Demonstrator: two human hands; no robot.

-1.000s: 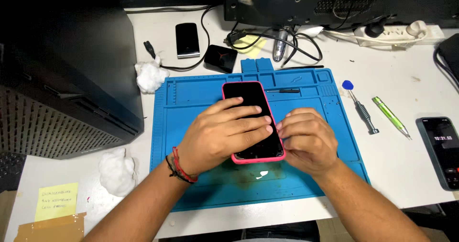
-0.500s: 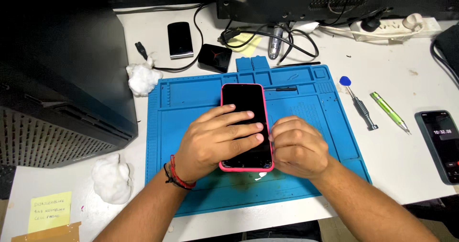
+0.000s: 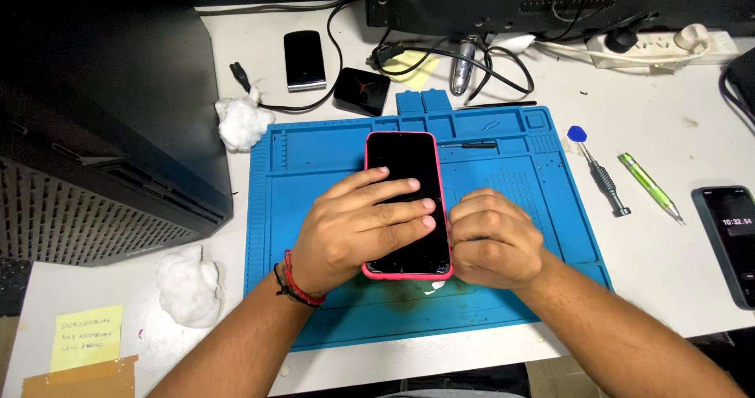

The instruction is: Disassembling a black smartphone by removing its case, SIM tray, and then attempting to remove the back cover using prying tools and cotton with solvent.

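The left hand [image 3: 358, 229] lies flat across the dark screen of a phone in a pink case [image 3: 407, 203], fingers spread and pressing down on its lower half. The right hand [image 3: 491, 239] is curled into a loose fist against the phone's right edge, fingertips tucked at the case rim; whether it pinches the edge cannot be told. The phone rests face up in the middle of a blue work mat [image 3: 314, 162] on a white table [image 3: 668, 115]. To the right of the mat lie a blue-capped screwdriver [image 3: 602, 174] and a green tool [image 3: 649, 186], with a second phone [image 3: 731, 241] near the table's edge. White cotton wads [image 3: 242, 123] sit left of the mat.
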